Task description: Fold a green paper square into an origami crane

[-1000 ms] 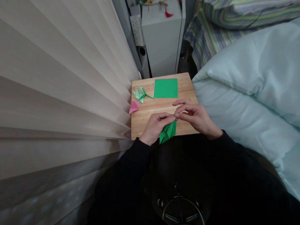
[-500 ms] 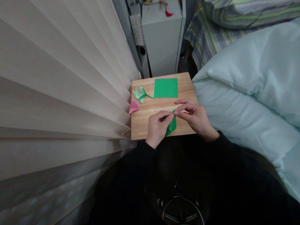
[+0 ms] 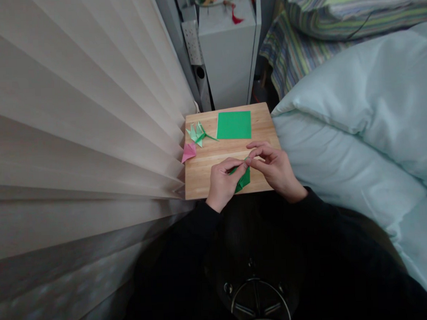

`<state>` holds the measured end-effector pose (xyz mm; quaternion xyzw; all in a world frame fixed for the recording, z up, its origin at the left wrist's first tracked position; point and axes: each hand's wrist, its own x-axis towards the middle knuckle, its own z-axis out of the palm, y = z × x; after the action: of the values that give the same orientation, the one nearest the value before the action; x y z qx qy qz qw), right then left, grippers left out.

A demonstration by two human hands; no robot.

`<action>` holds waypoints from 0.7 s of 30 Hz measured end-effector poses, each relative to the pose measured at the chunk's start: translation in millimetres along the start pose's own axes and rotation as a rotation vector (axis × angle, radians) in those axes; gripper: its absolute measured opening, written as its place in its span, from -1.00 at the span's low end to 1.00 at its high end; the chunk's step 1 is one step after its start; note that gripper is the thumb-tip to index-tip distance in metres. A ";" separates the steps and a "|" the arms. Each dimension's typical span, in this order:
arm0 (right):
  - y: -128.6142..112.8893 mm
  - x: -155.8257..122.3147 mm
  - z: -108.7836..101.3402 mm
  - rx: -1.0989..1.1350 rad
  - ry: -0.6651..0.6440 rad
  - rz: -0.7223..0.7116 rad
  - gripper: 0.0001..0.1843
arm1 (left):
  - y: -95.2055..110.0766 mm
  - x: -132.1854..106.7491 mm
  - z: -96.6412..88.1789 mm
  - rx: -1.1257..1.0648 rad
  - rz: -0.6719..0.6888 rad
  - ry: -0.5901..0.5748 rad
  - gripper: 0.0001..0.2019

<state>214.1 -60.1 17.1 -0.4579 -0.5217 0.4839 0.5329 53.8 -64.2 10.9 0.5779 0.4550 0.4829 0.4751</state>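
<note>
- Fingers (image 3: 239,171) of our left hand (image 3: 219,183): closed, thumb over index, gripping the folded green paper (image 3: 243,179).
- Our right hand (image 3: 278,171): thumb and index pinched at that paper's upper tip, meeting the left fingertips; the other fingers reach out, loosely bent.
- Folded green paper sits between our hands, over the near edge of the wooden surface (image 3: 200,178); partly hidden by the left thumb. Can't tell if it touches the wood.
- Far side of the surface: flat bright green paper (image 3: 233,125), well apart from our hands.
- Just left of it: pale-and-dark green origami piece (image 3: 198,133), pointed, thin stem aimed right.
- Below that, at the left edge: pink folded paper (image 3: 188,152), beside the pleated curtain (image 3: 101,117).
- Beyond the surface: white cabinet (image 3: 227,67), red tassel (image 3: 236,18) on top.
- Our right: light blue duvet (image 3: 359,101), striped pillow (image 3: 335,25) above it.
- Both our sleeves (image 3: 318,216) are dark.
</note>
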 end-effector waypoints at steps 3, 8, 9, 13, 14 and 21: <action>2.5 -1.5 4.4 0.004 0.044 -0.017 -0.82 | -1.2 0.6 1.0 -0.027 -0.025 0.013 -0.78; 8.3 -3.6 10.8 0.049 0.105 -0.030 -0.81 | -3.7 1.5 2.2 -0.049 -0.073 0.036 -0.79; 9.5 -3.8 11.6 0.042 0.110 -0.034 -0.81 | -4.2 1.6 2.3 -0.059 -0.082 0.038 -0.79; 13.3 -2.3 11.0 -0.006 0.144 -0.044 -0.80 | -4.9 0.7 2.4 -0.092 -0.129 0.023 -0.81; 13.9 -1.0 9.5 -0.008 0.161 -0.043 -0.80 | -4.4 -0.2 2.3 -0.091 -0.143 0.011 -0.83; 12.3 8.2 -8.0 0.049 0.150 0.002 -0.83 | 3.1 -4.5 0.9 -0.117 -0.204 -0.019 -0.85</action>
<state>221.5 -50.4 5.5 -0.4801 -0.4681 0.4613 0.5811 54.3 -69.1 13.3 0.5045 0.4781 0.4520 0.5591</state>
